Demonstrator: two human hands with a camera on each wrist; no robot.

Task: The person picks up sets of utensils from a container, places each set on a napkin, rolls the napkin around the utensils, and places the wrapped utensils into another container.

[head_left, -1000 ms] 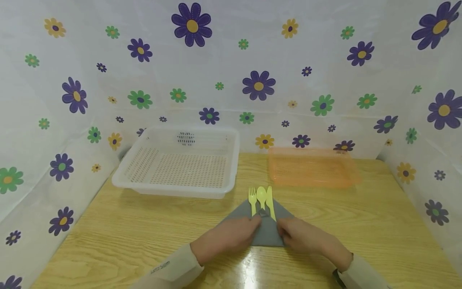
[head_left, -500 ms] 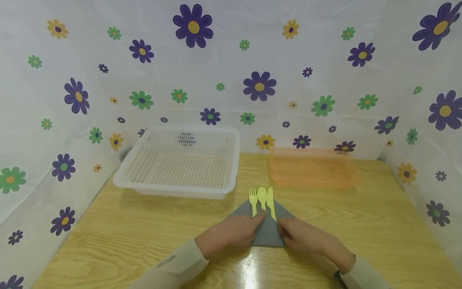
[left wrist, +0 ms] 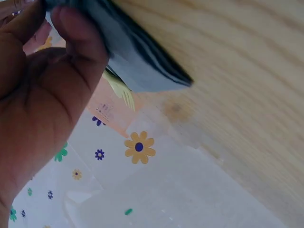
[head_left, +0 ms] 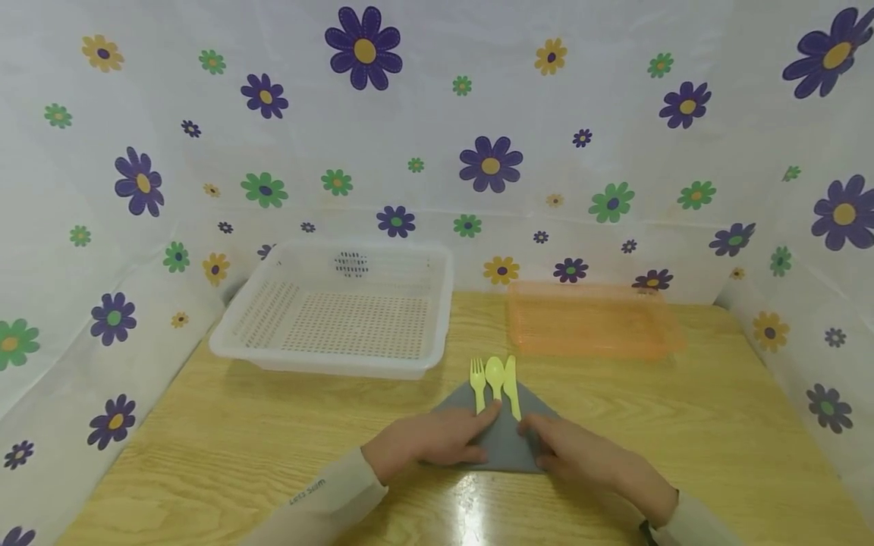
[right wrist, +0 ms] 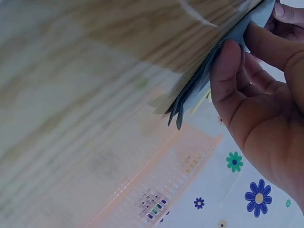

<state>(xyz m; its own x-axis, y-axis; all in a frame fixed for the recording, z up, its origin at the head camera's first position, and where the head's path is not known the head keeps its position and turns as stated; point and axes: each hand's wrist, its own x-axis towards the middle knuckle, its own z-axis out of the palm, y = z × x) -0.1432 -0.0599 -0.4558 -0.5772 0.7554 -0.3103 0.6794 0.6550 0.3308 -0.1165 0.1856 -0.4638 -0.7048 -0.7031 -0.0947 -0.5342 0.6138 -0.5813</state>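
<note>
The folded gray cloth napkin [head_left: 508,447] lies at the front center of the wood-grain surface [head_left: 273,425], between the two hands. A pale-yellow plastic fork [head_left: 477,373], a pale-yellow plastic spoon [head_left: 495,371] and a pale-yellow plastic knife [head_left: 510,379] lie side by side on it, left to right, heads pointing away from the person; the lower handles are covered.

The left hand [head_left: 433,438] rests on the napkin's left part, digits spread apart, one fingertip on the cloth just below the spoon. The right hand [head_left: 580,451] touches the right part with bent fingers, beside the knife; whether it pinches the cloth cannot be determined. The right wrist view shows layered folds at the napkin's edge.

A white perforated plastic basket [head_left: 328,365] stands behind, to the left; a translucent orange plastic tray [head_left: 587,349] stands behind, to the right. A white flower-printed sheet [head_left: 423,114] forms the backdrop.
</note>
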